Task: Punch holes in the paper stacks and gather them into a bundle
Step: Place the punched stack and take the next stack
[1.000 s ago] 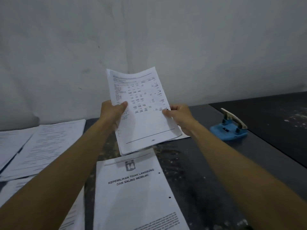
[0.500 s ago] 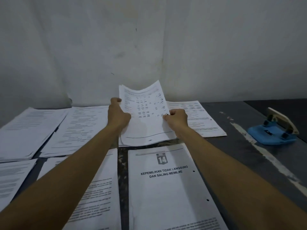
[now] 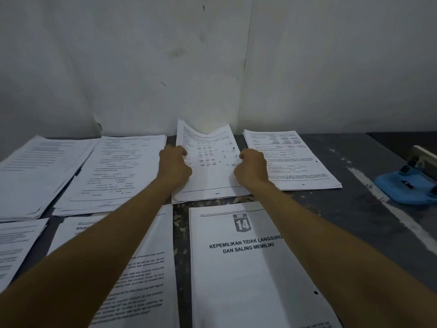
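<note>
A thin paper stack [image 3: 209, 176] with printed tables lies at the back middle of the dark table, its far edge curled up against the wall. My left hand [image 3: 173, 165] grips its left edge and my right hand [image 3: 251, 166] grips its right edge. A punched hole shows near its right margin. In front of it lies a stack headed "14" [image 3: 246, 275] with a punched hole at its right edge. The blue hole punch [image 3: 410, 185] stands at the far right, away from both hands.
Several more paper stacks cover the table: one right of my hands [image 3: 293, 159], two at the back left [image 3: 115, 171] [image 3: 40, 171], and two at the front left [image 3: 139, 268] [image 3: 14, 245]. A white wall [image 3: 212, 67] rises just behind them.
My hands have lowered the held stack from mid-air down onto the table at the back, between the neighbouring stacks. The view has swung left and down.
</note>
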A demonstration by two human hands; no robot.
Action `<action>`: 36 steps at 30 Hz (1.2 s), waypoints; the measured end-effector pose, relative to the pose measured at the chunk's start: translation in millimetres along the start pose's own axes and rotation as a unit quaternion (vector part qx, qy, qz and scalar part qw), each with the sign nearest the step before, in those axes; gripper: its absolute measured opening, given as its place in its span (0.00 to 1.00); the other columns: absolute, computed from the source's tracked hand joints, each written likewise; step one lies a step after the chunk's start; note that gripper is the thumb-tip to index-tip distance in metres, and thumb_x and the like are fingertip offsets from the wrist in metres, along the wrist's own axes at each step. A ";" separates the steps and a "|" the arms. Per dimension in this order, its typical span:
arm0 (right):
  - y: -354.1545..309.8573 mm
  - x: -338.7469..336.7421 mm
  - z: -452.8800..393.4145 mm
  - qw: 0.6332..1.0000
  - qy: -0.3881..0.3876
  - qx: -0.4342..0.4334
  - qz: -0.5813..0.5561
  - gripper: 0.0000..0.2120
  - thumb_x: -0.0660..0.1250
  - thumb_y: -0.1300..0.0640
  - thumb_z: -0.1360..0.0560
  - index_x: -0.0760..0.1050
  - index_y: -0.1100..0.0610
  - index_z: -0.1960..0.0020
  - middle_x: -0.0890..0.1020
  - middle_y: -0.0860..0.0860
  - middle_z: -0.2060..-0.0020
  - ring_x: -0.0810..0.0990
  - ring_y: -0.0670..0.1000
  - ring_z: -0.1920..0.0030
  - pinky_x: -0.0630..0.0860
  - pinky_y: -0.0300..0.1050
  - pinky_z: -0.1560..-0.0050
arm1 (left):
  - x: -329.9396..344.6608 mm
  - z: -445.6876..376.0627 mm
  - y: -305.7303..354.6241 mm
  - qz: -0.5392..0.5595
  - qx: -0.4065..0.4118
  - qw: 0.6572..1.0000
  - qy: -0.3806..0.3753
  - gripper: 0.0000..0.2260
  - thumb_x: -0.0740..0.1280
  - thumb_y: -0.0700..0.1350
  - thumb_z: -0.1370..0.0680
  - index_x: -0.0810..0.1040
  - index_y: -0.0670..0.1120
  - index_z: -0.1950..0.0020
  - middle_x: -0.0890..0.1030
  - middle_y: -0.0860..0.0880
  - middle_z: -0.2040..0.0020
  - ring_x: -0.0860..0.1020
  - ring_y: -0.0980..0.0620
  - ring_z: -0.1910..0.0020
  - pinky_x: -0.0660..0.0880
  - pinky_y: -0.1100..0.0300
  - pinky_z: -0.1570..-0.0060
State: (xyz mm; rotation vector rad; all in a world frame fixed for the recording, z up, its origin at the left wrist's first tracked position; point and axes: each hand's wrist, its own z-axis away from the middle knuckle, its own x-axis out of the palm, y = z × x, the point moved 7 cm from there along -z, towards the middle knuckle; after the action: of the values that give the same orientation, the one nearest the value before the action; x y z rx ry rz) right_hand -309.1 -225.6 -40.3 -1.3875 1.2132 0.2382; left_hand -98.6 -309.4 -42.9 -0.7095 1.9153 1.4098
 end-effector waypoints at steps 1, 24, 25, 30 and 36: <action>-1.9 0.3 0.8 1.000 0.001 -0.007 0.013 0.09 0.69 0.69 0.27 0.78 0.64 0.47 0.78 0.57 0.49 0.78 0.56 0.50 0.71 0.40 0.58 | -0.2 0.8 0.4 -0.024 0.005 1.000 0.001 0.22 0.71 0.34 0.27 0.75 0.41 0.34 0.71 0.40 0.34 0.66 0.42 0.32 0.65 0.59 0.39; -98.3 -7.7 139.9 0.989 -0.044 -0.126 -0.055 0.11 0.69 0.61 0.25 0.78 0.58 0.42 0.80 0.52 0.44 0.78 0.52 0.47 0.71 0.41 0.52 | -134.0 162.9 -46.0 -0.090 -0.030 0.995 0.015 0.16 0.71 0.49 0.23 0.77 0.45 0.38 0.73 0.43 0.34 0.71 0.44 0.34 0.69 0.55 0.42; -99.9 -7.1 150.4 0.989 -0.048 -0.130 -0.056 0.12 0.69 0.61 0.25 0.78 0.58 0.42 0.80 0.53 0.45 0.79 0.52 0.47 0.73 0.41 0.51 | -137.9 175.4 -53.7 -0.096 -0.042 0.994 0.006 0.17 0.71 0.50 0.23 0.76 0.45 0.37 0.73 0.43 0.34 0.71 0.44 0.34 0.69 0.55 0.42; -112.3 -3.0 205.7 0.982 -0.079 -0.169 -0.043 0.06 0.66 0.64 0.26 0.78 0.65 0.51 0.82 0.56 0.54 0.80 0.54 0.53 0.78 0.48 0.53 | -137.3 233.2 -84.3 -0.110 -0.073 0.991 -0.035 0.22 0.69 0.52 0.22 0.72 0.43 0.32 0.73 0.43 0.33 0.71 0.44 0.35 0.69 0.55 0.42; -119.2 15.9 253.3 0.971 -0.171 -0.160 0.055 0.13 0.69 0.57 0.27 0.74 0.60 0.44 0.77 0.56 0.45 0.73 0.56 0.42 0.72 0.43 0.53 | -128.6 269.0 -103.6 -0.180 -0.094 0.978 -0.039 0.36 0.64 0.65 0.23 0.63 0.42 0.25 0.68 0.38 0.29 0.65 0.39 0.29 0.67 0.45 0.31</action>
State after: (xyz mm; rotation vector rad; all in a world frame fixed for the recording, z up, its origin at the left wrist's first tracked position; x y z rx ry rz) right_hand -85.6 -56.5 -46.2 -1.4792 0.9900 0.7481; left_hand 110.2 -73.8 -65.0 -1.0184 1.5119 1.3713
